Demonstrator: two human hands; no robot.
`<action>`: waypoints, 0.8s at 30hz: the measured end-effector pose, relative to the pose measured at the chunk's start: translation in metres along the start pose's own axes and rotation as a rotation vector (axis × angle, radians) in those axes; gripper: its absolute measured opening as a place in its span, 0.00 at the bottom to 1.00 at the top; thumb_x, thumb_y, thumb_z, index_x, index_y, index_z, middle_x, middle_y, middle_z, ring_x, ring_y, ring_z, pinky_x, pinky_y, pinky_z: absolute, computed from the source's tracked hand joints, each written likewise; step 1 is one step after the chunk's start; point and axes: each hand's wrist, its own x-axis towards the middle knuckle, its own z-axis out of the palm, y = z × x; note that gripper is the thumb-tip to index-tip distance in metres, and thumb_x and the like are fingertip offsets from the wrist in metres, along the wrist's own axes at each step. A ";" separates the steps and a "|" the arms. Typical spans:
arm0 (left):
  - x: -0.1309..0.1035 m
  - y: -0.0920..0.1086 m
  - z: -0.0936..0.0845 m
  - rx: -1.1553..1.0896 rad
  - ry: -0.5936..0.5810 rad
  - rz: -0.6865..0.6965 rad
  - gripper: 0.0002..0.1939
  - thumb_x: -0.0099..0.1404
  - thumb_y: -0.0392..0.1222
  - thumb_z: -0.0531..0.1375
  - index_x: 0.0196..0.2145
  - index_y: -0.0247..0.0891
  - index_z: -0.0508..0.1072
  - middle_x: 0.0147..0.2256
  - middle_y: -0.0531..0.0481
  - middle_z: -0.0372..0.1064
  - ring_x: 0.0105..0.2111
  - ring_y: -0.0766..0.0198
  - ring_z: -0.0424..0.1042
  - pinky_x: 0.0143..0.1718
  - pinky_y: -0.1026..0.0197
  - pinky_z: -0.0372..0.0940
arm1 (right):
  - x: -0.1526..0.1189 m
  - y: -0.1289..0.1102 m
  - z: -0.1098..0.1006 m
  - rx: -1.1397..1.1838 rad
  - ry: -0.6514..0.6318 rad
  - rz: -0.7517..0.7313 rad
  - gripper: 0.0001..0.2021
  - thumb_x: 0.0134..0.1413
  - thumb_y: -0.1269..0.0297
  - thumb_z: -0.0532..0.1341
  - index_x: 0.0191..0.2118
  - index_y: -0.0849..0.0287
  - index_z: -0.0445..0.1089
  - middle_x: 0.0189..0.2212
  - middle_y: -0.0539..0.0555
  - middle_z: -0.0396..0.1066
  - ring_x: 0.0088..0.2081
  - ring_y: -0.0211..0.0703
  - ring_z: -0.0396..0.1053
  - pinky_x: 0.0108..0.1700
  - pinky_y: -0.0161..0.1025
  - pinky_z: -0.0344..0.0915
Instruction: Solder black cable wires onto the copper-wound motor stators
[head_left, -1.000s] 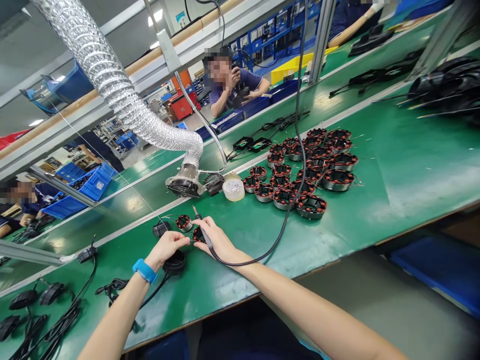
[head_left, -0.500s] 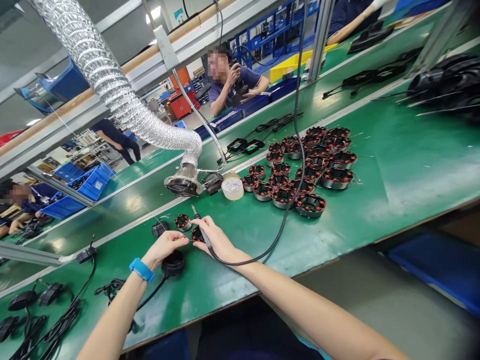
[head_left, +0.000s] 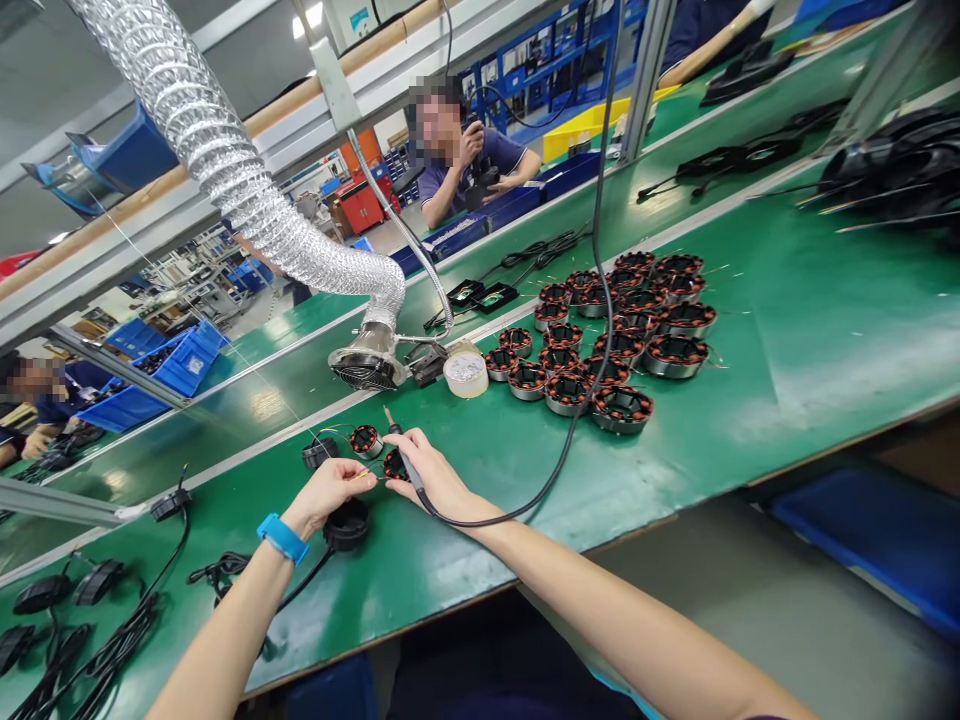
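My right hand [head_left: 436,472] is closed around a soldering iron [head_left: 410,470], its tip pointing up and away. The fingers of that hand also touch a copper-wound motor stator [head_left: 393,464], partly hidden by them. Beside it, my left hand [head_left: 334,490] pinches thin wires [head_left: 363,474], a yellow one among them, close to the stator. Under my left hand sits a round black housing [head_left: 349,526] with a black cable. Just beyond the hands are a second stator [head_left: 366,442] and a smaller black round part [head_left: 320,453].
Several stators [head_left: 621,408] stand grouped at the right on the green bench [head_left: 720,430]. A fume duct [head_left: 367,365] hangs ahead, near a round pale container [head_left: 466,375]. The iron's cord [head_left: 559,465] arches across. Cabled black housings [head_left: 97,580] lie left. Co-workers [head_left: 472,150] sit beyond.
My hands stay almost in place, and the yellow wire at my left fingertips now shows more clearly. A person walking in the left background has moved mostly behind the duct.
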 end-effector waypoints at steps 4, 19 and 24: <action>0.002 -0.006 -0.002 -0.027 -0.004 0.022 0.24 0.45 0.58 0.70 0.22 0.34 0.71 0.21 0.55 0.61 0.23 0.69 0.54 0.28 0.63 0.48 | 0.001 0.002 -0.001 -0.003 -0.009 -0.011 0.33 0.48 0.73 0.69 0.59 0.53 0.58 0.44 0.53 0.59 0.39 0.42 0.67 0.43 0.41 0.66; 0.002 0.007 0.002 -0.012 0.010 -0.071 0.28 0.41 0.63 0.70 0.25 0.35 0.70 0.21 0.57 0.58 0.23 0.70 0.47 0.25 0.63 0.40 | 0.001 0.000 -0.001 -0.001 -0.007 -0.007 0.34 0.47 0.75 0.69 0.58 0.53 0.58 0.44 0.53 0.59 0.41 0.42 0.66 0.44 0.40 0.66; 0.006 0.002 0.003 -0.020 -0.013 -0.095 0.29 0.43 0.65 0.69 0.25 0.35 0.69 0.18 0.61 0.51 0.20 0.72 0.40 0.23 0.61 0.35 | 0.001 -0.001 -0.001 -0.004 -0.017 0.002 0.33 0.48 0.74 0.69 0.59 0.52 0.58 0.44 0.53 0.59 0.40 0.42 0.66 0.44 0.41 0.66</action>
